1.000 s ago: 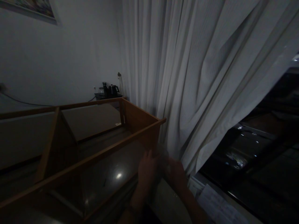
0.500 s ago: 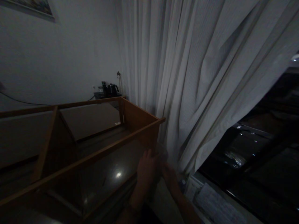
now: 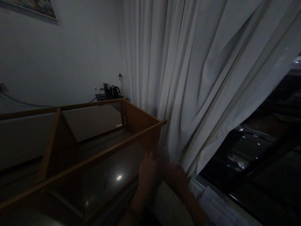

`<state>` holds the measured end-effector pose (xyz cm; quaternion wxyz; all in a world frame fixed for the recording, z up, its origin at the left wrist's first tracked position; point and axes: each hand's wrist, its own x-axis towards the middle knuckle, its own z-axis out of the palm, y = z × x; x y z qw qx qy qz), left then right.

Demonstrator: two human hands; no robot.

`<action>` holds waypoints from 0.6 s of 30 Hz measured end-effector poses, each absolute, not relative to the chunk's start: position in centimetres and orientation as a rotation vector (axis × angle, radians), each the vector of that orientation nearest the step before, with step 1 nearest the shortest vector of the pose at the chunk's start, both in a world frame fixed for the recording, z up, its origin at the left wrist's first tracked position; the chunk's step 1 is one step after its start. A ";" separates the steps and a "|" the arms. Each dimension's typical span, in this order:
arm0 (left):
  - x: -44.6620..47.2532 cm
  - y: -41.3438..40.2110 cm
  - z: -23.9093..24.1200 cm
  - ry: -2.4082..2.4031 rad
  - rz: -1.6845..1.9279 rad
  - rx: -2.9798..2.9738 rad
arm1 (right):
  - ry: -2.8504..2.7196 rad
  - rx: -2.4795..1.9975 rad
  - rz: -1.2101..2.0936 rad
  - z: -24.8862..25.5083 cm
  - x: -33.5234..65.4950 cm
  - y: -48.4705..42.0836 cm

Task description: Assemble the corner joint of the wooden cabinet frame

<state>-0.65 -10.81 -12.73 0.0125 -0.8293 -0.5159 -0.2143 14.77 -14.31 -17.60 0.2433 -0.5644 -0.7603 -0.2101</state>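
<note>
My left hand (image 3: 148,166) is beside the near right corner of a wooden frame (image 3: 103,153), its fingers bent and closed. My right hand (image 3: 177,175) is a little lower and to the right, its fingers curled together. Between the two hands and just beyond them shows a dim, filmy see-through thing (image 3: 164,154), which looks like clear plastic. Both hands appear to grip it, though dimness and blur hide the fingertips. The frame has an upright end board (image 3: 138,116) and a slanting divider (image 3: 60,147).
A long pale curtain (image 3: 171,62) hangs behind and to the right of my hands. Beyond the frame, a black kettle (image 3: 114,90) stands on a small dark stand. Pale printed sheets (image 3: 216,204) lie at the lower right, beside dark glass (image 3: 265,166). A picture (image 3: 35,9) hangs on the wall.
My right hand has moved slightly up and to the right, and its fingers look more curled. My left hand stays nearly where it was.
</note>
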 end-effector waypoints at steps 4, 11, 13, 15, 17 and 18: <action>-0.6 -10.7 -13.0 -1.605 -0.660 -2.587 | -2.168 -1.548 -0.726 -17.9 14.8 -14.0; -0.5 -10.5 -13.3 -1.613 -0.640 -2.574 | -2.080 -1.591 -0.813 -19.1 14.2 -13.7; -0.5 -10.5 -13.4 -1.618 -0.652 -2.561 | -2.061 -1.592 -0.808 -19.1 14.1 -13.6; -0.5 -10.5 -13.5 -1.616 -0.666 -2.552 | -2.043 -1.580 -0.789 -18.9 13.9 -13.6; -0.5 -10.5 -13.6 -1.610 -0.664 -2.559 | -2.012 -1.564 -0.764 -18.6 13.6 -13.5; -0.5 -10.5 -13.6 -1.608 -0.659 -2.564 | -1.998 -1.553 -0.746 -18.5 13.4 -13.5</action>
